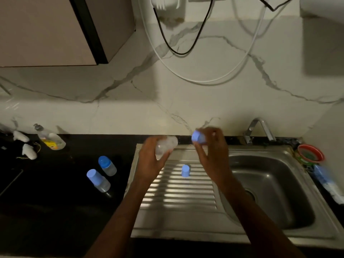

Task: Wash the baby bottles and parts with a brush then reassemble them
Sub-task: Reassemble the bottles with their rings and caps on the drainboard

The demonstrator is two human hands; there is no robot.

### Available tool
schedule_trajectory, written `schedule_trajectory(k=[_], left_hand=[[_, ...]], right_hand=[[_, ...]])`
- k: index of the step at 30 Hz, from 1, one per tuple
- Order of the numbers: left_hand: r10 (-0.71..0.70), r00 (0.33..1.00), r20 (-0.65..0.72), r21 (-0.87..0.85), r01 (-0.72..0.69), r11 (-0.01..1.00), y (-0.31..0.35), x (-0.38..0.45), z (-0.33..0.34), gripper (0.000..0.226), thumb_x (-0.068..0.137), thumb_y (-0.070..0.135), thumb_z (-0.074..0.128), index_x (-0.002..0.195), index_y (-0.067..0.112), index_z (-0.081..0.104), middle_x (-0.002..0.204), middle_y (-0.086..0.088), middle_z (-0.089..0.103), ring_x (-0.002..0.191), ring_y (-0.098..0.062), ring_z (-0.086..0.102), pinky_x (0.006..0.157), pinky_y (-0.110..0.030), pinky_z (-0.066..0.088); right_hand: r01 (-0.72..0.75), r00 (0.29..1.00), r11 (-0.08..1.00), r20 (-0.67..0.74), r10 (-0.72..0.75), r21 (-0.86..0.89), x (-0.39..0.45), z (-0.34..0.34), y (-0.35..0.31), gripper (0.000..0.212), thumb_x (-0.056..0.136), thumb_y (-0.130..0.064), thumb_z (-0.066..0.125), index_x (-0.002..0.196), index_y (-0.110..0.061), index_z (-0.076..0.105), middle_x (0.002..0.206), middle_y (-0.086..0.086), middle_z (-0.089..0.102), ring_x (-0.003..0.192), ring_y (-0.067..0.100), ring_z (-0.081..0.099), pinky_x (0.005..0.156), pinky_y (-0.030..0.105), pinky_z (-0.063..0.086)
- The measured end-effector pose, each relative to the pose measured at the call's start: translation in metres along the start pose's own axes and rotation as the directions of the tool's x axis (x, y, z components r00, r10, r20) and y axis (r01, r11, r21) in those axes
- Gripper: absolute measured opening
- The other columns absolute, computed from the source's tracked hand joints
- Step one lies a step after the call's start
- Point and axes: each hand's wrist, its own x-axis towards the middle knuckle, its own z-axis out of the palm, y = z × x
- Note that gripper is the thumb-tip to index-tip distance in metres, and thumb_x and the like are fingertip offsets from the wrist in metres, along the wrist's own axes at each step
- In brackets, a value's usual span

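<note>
Holding a clear plastic bottle body (166, 147) on its side, our left hand (151, 161) has its fingers curled round it above the ribbed steel drainboard (178, 194). Our right hand (211, 153) pinches a pale blue cap (198, 137) at the fingertips, apart from the bottle. Both are blurred, so finer detail is lost. A second blue cap (185, 171), small and cylindrical, stands on the drainboard ridges between our wrists. On the glossy black worktop (55, 202) to the left stand two translucent bottles, one with a domed blue lid (107, 165) and one with a taller pale blue cover (98, 180). Further back lies a clear soap bottle (50, 138) with a yellow label, beside two white fuzzy brush heads (26, 146). The brushed steel sink (270, 192) sits to the right under a bent metal tap (260, 130). White veined marble (130, 101) lines the wall, with looping black and white cables (186, 53).
</note>
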Motion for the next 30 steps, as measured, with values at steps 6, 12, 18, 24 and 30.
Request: schedule_trajectory(k=[6,12,18,24,30], left_hand=[[-0.128,0.98,0.149,0.067,0.12,0.991,-0.018,-0.043,0.004,0.049,0.083,0.034,0.084,0.125,0.02,0.062,0.122,0.002,0.063,0.113,-0.02,0.063,0.091,-0.029,0.052],[-0.499,0.821,0.279,0.035,0.51,0.859,-0.065,-0.117,0.012,0.051,0.072,0.056,0.085,0.109,0.025,0.07,0.099,0.01,0.074,0.092,-0.009,0.07,0.084,-0.035,0.057],[-0.459,0.785,0.417,-0.225,0.578,0.785,-0.025,-0.111,0.012,0.04,0.081,0.046,0.083,0.116,0.034,0.07,0.106,0.01,0.075,0.091,-0.016,0.075,0.075,-0.042,0.063],[-0.429,0.78,0.456,-0.322,0.594,0.737,0.001,-0.106,0.011,0.031,0.094,0.035,0.071,0.122,0.023,0.068,0.103,-0.004,0.076,0.084,-0.031,0.075,0.068,-0.035,0.061],[-0.345,0.81,0.473,-0.348,0.532,0.772,0.006,-0.106,0.01,0.034,0.09,0.028,0.078,0.122,0.024,0.068,0.114,-0.001,0.072,0.095,-0.03,0.072,0.077,-0.044,0.062]], right_hand=[[-0.07,0.98,0.998,0.188,0.07,-0.009,-0.041,0.004,0.018,0.03,0.092,-0.013,0.07,0.121,-0.011,0.065,0.122,0.011,0.056,0.108,0.008,0.053,0.093,0.014,0.047],[-0.369,0.814,0.928,0.497,0.301,0.041,-0.145,0.022,0.072,0.016,0.083,-0.017,0.078,0.097,-0.02,0.071,0.092,-0.018,0.068,0.086,-0.007,0.063,0.079,0.019,0.049],[-0.535,0.771,0.805,0.538,0.341,0.257,-0.124,0.019,0.04,0.035,0.085,-0.013,0.078,0.113,-0.031,0.069,0.107,-0.015,0.072,0.094,0.004,0.069,0.08,0.018,0.053],[-0.563,0.766,0.728,0.579,0.28,0.392,-0.124,0.012,0.038,0.035,0.088,-0.008,0.077,0.118,-0.024,0.068,0.118,-0.008,0.07,0.107,0.016,0.07,0.091,0.034,0.057],[-0.686,0.673,0.627,0.648,0.356,0.369,-0.115,0.005,0.029,0.014,0.095,-0.026,0.071,0.102,-0.014,0.072,0.082,0.012,0.075,0.069,0.029,0.073,0.071,0.044,0.061]])
